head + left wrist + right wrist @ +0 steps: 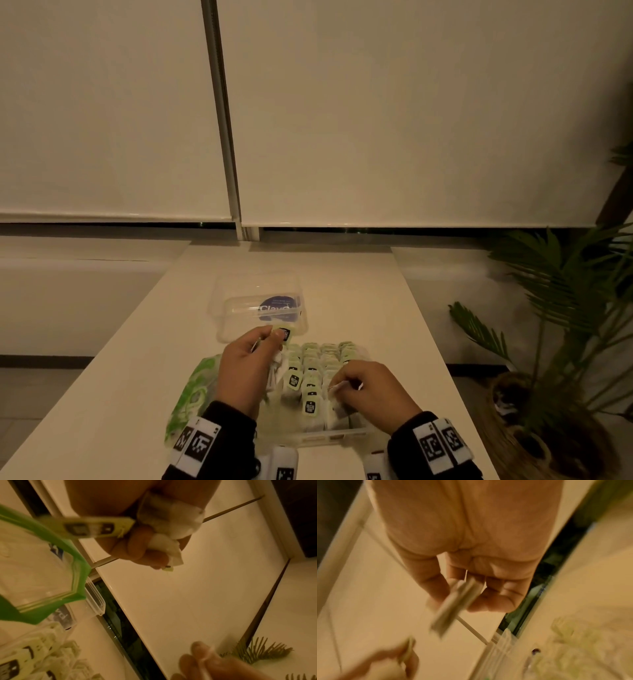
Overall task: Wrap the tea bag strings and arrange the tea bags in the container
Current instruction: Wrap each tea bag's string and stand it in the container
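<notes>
1. White tea bag (169, 519) sits gripped in the curled left hand (245, 368), its tag (284, 333) pinched over the desk (113, 394);
2. right hand (371, 390) pinches another tag (453, 604) above the full container (342, 437).

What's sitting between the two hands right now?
In the head view, rows of tagged tea bags standing in the clear container fill the gap between the left hand and the right hand.

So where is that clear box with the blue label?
In the head view, the clear box sits on the table, just beyond the left hand and the tray of tea bags.
</notes>
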A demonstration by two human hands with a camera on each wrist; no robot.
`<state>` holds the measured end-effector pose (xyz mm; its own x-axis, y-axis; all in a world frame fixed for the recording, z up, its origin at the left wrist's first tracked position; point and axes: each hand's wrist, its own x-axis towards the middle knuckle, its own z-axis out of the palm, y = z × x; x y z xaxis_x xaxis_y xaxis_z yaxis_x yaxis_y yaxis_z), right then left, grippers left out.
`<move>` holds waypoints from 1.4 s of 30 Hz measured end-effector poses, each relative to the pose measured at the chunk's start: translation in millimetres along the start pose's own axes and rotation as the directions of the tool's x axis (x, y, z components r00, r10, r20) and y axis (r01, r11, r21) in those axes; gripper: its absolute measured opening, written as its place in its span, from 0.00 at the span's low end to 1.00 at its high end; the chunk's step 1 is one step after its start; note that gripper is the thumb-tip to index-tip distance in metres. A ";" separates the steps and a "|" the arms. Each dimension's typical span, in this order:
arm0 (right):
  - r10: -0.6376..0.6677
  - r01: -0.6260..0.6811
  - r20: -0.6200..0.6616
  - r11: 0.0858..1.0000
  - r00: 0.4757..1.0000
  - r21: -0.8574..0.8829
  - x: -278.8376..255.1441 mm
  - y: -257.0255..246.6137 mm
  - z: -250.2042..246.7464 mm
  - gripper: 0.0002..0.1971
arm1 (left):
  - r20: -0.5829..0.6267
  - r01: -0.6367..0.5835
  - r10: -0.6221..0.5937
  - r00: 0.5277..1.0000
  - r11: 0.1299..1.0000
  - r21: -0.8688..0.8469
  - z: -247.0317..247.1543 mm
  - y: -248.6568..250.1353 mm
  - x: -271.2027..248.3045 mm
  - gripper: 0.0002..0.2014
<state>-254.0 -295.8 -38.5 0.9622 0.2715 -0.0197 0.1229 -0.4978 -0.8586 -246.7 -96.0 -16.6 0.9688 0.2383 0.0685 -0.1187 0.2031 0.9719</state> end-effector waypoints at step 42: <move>0.181 0.071 -0.329 0.776 0.927 0.627 39.0 -14.9 -35.7 0.07 | 0.506 0.146 -0.318 0.802 0.925 0.351 7.5 -16.9 -22.2 0.15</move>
<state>-209.6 -307.2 -8.2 0.9939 -0.1099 -0.0050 0.0115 0.1491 -0.9888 -264.6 -111.9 -32.9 0.9247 -0.3538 -0.1404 0.1077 -0.1107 0.9880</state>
